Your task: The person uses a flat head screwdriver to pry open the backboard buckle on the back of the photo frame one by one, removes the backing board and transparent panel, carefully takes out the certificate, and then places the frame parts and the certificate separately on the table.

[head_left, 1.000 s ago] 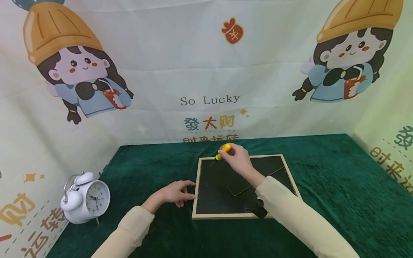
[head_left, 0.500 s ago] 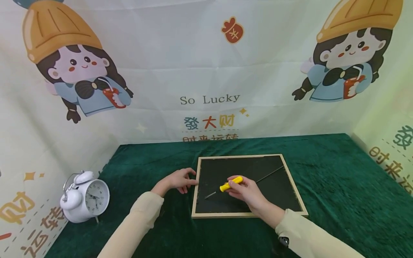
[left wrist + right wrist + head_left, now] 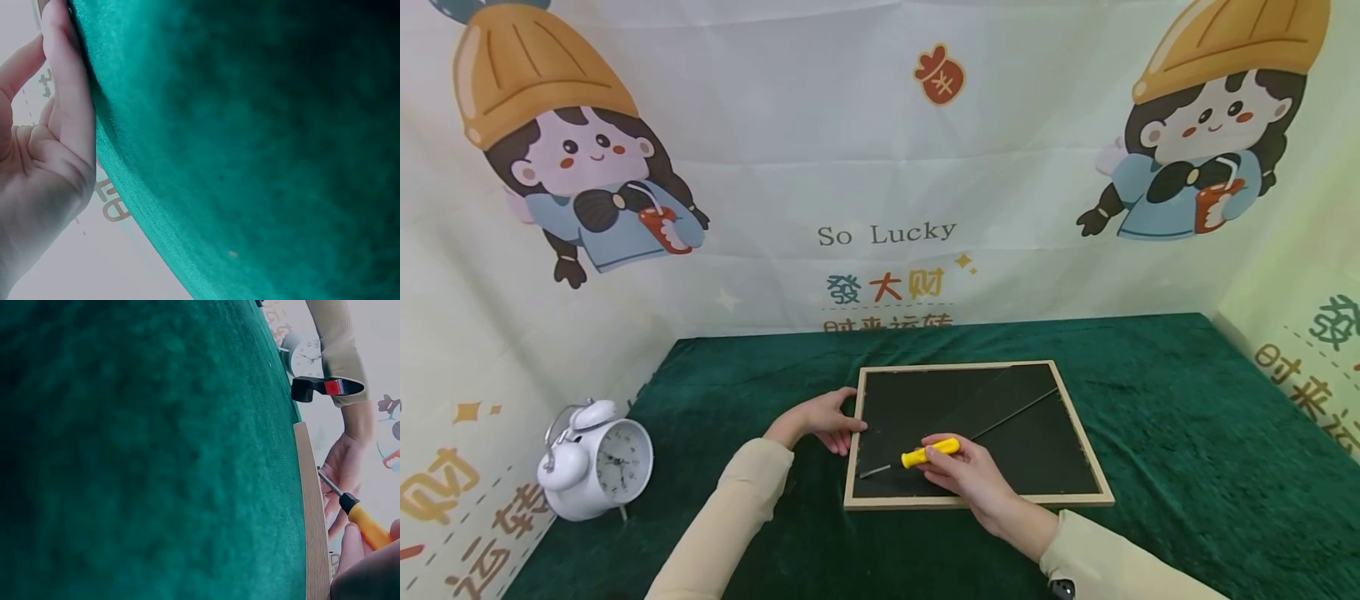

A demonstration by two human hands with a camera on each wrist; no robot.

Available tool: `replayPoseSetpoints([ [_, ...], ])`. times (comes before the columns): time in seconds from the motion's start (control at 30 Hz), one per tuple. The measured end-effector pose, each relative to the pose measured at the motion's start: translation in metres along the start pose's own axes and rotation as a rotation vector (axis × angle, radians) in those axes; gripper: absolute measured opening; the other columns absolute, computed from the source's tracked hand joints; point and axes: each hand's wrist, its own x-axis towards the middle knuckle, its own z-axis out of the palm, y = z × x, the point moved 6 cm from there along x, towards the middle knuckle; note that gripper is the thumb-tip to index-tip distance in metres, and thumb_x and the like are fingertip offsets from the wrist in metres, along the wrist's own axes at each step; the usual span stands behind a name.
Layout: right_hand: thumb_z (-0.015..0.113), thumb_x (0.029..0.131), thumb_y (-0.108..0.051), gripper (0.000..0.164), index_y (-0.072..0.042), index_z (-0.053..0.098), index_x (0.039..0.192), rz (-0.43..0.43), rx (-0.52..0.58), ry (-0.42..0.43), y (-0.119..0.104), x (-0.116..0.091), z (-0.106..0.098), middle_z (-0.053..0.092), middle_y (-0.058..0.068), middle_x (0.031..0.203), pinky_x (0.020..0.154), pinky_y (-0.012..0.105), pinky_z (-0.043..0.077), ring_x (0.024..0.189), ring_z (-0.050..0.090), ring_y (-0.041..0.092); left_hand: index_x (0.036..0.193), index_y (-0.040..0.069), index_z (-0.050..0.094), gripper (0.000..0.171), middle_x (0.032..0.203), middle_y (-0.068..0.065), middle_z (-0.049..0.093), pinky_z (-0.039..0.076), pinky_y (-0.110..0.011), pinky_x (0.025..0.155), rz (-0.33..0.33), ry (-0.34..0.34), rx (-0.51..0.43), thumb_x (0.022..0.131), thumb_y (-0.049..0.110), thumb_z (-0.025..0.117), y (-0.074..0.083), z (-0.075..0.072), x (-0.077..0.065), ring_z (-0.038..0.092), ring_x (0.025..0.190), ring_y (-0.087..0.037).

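Note:
My right hand (image 3: pixel 977 479) grips the yellow handle of a screwdriver (image 3: pixel 931 452), and its metal shaft points left. The screwdriver's tip lies at the inner left edge of a wood-rimmed black board (image 3: pixel 1000 499), near the lower left corner. In the right wrist view the yellow handle (image 3: pixel 369 526) and dark collar show above the wooden rim (image 3: pixel 310 506). My left hand (image 3: pixel 822 419) touches the board's left rim with thumb and forefinger, the other fingers relaxed outside it. A thin cord (image 3: pixel 1015 414) runs diagonally over the black surface, partly hidden behind my right hand.
A white twin-bell alarm clock (image 3: pixel 598 462) stands at the left side of the table. Dark green cloth (image 3: pixel 1165 417) covers the table under the board. A pale printed curtain (image 3: pixel 760 183) hangs behind and along both sides.
My right hand has brought the screwdriver from the board's upper left edge down to its lower left. My left hand has slid up along the left rim, its thumb now over the wood.

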Motion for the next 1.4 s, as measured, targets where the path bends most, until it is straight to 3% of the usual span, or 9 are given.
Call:
replayPoseSetpoints([
  [0.3,0.06,0.085,-0.022,0.047,0.007,0.047,0.119,-0.008,-0.064,0.034,0.0,0.0,0.001,0.054,0.015,0.107,0.08,0.033,0.045,0.095,0.057,0.023,0.139,0.005,0.012,0.067,0.064,-0.014,0.061,0.05,-0.03,0.048,0.005,-0.021,-0.073,0.088,0.015,0.055,-0.001,0.002,0.0,0.058,0.047,-0.016],
  [0.53,0.062,0.083,-0.024,0.046,0.006,0.051,0.116,-0.036,-0.185,0.041,-0.002,0.0,0.003,0.057,0.013,0.105,0.077,0.034,0.047,0.092,0.058,0.024,0.138,0.004,0.013,0.066,0.065,-0.014,0.061,0.05,-0.031,0.048,0.008,-0.023,-0.061,0.088,0.014,0.055,0.0,0.0,0.0,0.058,0.047,-0.016],
  [0.77,0.062,0.083,-0.024,0.046,0.006,0.051,0.115,-0.012,-0.175,0.036,-0.002,0.003,0.001,0.058,0.012,0.103,0.077,0.034,0.047,0.088,0.06,0.024,0.138,0.004,0.015,0.064,0.064,-0.014,0.061,0.05,-0.03,0.048,0.006,-0.025,-0.067,0.088,0.013,0.055,0.0,0.001,0.0,0.058,0.046,-0.016],
  [0.83,0.062,0.082,-0.024,0.044,0.006,0.053,0.113,-0.049,-0.234,0.035,-0.004,0.003,0.001,0.059,0.012,0.101,0.075,0.033,0.048,0.086,0.06,0.023,0.138,0.004,0.015,0.064,0.064,-0.014,0.061,0.05,-0.03,0.048,0.005,-0.026,-0.069,0.088,0.013,0.054,0.0,0.002,0.0,0.058,0.046,-0.016],
  [1.03,0.062,0.083,-0.022,0.029,0.001,0.06,0.101,-0.254,-0.544,0.048,-0.028,-0.004,0.015,0.062,0.006,0.089,0.065,0.027,0.049,0.075,0.06,0.017,0.138,0.003,0.015,0.065,0.065,-0.014,0.061,0.05,-0.03,0.049,0.009,-0.026,-0.056,0.088,0.014,0.055,0.001,0.002,0.001,0.058,0.047,-0.016],
  [1.1,0.062,0.083,-0.021,0.031,0.002,0.059,0.102,-0.229,-0.501,0.042,-0.027,-0.003,0.015,0.062,0.007,0.089,0.066,0.028,0.049,0.076,0.061,0.018,0.138,0.003,0.015,0.064,0.065,-0.013,0.061,0.05,-0.03,0.049,0.011,-0.022,-0.053,0.088,0.014,0.055,0.001,0.002,0.0,0.058,0.047,-0.016],
  [1.27,0.062,0.083,-0.023,0.045,0.008,0.051,0.114,-0.011,-0.188,0.046,-0.004,0.006,0.003,0.06,0.012,0.099,0.074,0.032,0.048,0.086,0.061,0.022,0.138,0.003,0.016,0.063,0.064,-0.014,0.061,0.05,-0.03,0.048,0.006,-0.02,-0.076,0.088,0.012,0.054,0.0,0.003,0.0,0.057,0.046,-0.015],
  [1.4,0.063,0.082,-0.023,0.047,0.008,0.05,0.115,0.022,-0.129,0.058,0.001,0.006,0.003,0.06,0.013,0.099,0.074,0.031,0.048,0.085,0.061,0.021,0.138,0.004,0.016,0.063,0.064,-0.014,0.061,0.05,-0.03,0.048,0.001,-0.027,-0.089,0.089,0.011,0.054,-0.001,0.003,0.0,0.057,0.046,-0.016],
])
